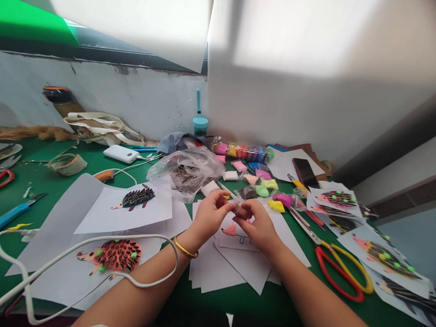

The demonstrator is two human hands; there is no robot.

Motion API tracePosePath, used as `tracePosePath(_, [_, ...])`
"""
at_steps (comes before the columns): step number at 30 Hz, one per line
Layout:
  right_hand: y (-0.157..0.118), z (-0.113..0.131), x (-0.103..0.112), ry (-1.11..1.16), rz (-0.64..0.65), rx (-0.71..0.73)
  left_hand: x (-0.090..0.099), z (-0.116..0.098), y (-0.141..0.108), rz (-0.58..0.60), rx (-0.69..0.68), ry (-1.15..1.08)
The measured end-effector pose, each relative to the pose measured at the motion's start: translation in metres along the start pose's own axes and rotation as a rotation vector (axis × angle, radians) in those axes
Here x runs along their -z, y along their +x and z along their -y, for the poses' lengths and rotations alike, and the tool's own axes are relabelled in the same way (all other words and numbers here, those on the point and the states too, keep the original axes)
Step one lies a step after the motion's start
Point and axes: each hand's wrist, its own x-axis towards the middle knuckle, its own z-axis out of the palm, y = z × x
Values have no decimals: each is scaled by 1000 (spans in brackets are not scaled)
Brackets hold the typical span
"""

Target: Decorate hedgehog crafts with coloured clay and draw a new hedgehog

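Observation:
Both of my hands meet above the middle of the table, closed around a small clear plastic packet (pixel 240 211) with something brownish in it. My left hand (pixel 213 215) pinches its left side, and my right hand (pixel 259 226) grips it from the right. Below them lies a sheet with a hedgehog drawing (pixel 230 229), its face filled in pink and its legs outlined. My right hand covers part of that drawing. Several loose white sheets (pixel 225 268) are spread underneath. Small packets of coloured clay (pixel 262 191) lie just beyond my hands.
A plastic bag of sunflower seeds (pixel 187 174) lies behind my left hand. Large scissors (pixel 338 268) rest at right, near finished hedgehog pictures (pixel 386 255). A white cable (pixel 93 240) loops across my left forearm. A blue cutter (pixel 12 218) lies at far left.

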Motion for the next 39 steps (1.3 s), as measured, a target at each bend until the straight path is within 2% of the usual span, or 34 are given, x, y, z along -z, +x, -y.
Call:
tracePosePath(2, [-1, 0, -2, -8, 16, 19, -1, 2, -2, 50, 30, -37])
tracePosePath(4, [-3, -2, -5, -1, 33, 26, 0, 3, -3, 52, 19, -19])
tracePosePath(7, [-6, -6, -7, 17, 80, 60, 6, 5, -3, -11, -84, 119])
tracePosePath(10, [-6, -11, -4, 17, 161, 127, 16, 7, 1, -24, -195, 285])
tracePosePath(12, [-2, -17, 4, -47, 133, 111, 23, 8, 5, -49, -212, 375])
tracePosePath(15, [10, -30, 28, -320, -17, 37, 29, 12, 10, -89, -199, 459])
tracePosePath(18, [25, -48, 61, -738, -100, -39, 29, 19, 13, -76, -193, 539])
tracePosePath(21, [37, -66, 87, -1031, -25, -244, 26, 29, 14, -14, -184, 657])
tracePosePath(24, [45, -78, 98, -1120, 138, -335, 24, 38, 13, 9, -180, 708])
tracePosePath(26, [48, -82, 100, -1122, 196, -359, 22, 42, 12, -28, -204, 713])
tracePosePath(28, [48, -83, 101, -1109, 189, -371, 22, 41, 11, -60, -250, 714])
tracePosePath(32, [44, -73, 101, -1010, -2, -313, 19, 28, 5, -94, -367, 700])
tracePosePath(35, [35, -55, 91, -718, -134, -110, 14, 15, -3, -68, -418, 584])
tracePosePath(37, [28, -38, 75, -432, -135, 77, 9, 9, -9, -19, -384, 428])
tracePosePath(39, [20, -20, 55, -249, -114, 212, 4, 5, -16, 49, -295, 284])
